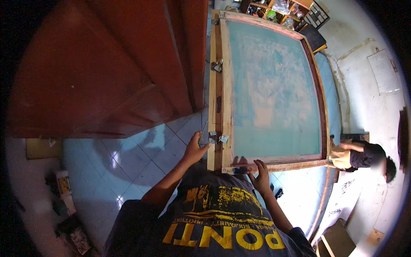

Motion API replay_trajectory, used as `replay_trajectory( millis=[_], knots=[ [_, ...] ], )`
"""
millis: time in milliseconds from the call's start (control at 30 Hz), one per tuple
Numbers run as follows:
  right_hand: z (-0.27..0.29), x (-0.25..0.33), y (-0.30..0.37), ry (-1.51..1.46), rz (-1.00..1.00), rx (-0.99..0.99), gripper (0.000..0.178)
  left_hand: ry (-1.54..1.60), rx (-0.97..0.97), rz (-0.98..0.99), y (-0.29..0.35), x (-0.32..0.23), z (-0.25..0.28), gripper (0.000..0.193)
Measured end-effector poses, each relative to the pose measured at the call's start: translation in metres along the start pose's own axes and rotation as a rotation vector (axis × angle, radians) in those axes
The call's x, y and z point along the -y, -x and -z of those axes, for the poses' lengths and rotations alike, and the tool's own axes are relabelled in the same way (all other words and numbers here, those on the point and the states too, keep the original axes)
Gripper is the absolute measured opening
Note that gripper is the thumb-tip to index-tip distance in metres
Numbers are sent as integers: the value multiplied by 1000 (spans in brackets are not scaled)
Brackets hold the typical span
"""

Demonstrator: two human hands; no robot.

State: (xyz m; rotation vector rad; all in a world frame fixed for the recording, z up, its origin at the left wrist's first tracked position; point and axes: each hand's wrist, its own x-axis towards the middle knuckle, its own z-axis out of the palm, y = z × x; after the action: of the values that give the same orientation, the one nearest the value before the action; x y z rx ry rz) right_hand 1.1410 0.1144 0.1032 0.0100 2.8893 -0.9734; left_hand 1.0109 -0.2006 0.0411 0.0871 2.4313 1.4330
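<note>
A large screen-printing frame (274, 165) lies before me, its pale wooden rails around a taut blue-green mesh (278, 94) with whitish and pinkish patches. Along its left side runs a wooden bar (217, 105) with metal hinge clamps, one near (223, 138) and one farther off (217, 65). My left hand (197, 149) is at the bar's outer edge beside the near clamp, thumb and forefinger curled; what lies between them is too small to make out. My right hand (260, 174) grips the near rail of the frame, fingers over its top, with a dark shadow on the mesh edge.
A big reddish-brown wooden panel (107, 64) rises at the left over blue floor tiles (145, 147). Shelves with assorted items (282, 8) stand at the back. Another person in dark clothes (368, 155) is at the right by the stained white wall (359, 77).
</note>
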Motion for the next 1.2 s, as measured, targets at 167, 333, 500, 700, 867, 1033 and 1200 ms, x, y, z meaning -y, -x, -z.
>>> replay_trajectory(
  millis=[167,333,500,700,867,1033,1200],
  knots=[
    [-16,55,-63,-570,-19,17,44,279,186,42,4,-52,17,64],
    [-25,114,-121,-1075,-95,105,33,294,391,-105,-13,-122,17,70],
    [-43,110,-147,-996,-233,-201,28,181,588,-212,-63,-142,15,80],
    [-44,125,-158,-1259,-458,-759,21,255,429,-268,-192,-71,18,69],
    [-41,139,-122,-1344,-772,-1068,19,-137,-221,-172,-341,-7,6,68],
    [-59,152,-76,-1249,-904,-1207,18,48,-251,78,-383,-23,-12,57],
    [-78,162,-42,-1094,-1107,-1188,25,144,-344,308,-437,22,-27,38]
  ],
)
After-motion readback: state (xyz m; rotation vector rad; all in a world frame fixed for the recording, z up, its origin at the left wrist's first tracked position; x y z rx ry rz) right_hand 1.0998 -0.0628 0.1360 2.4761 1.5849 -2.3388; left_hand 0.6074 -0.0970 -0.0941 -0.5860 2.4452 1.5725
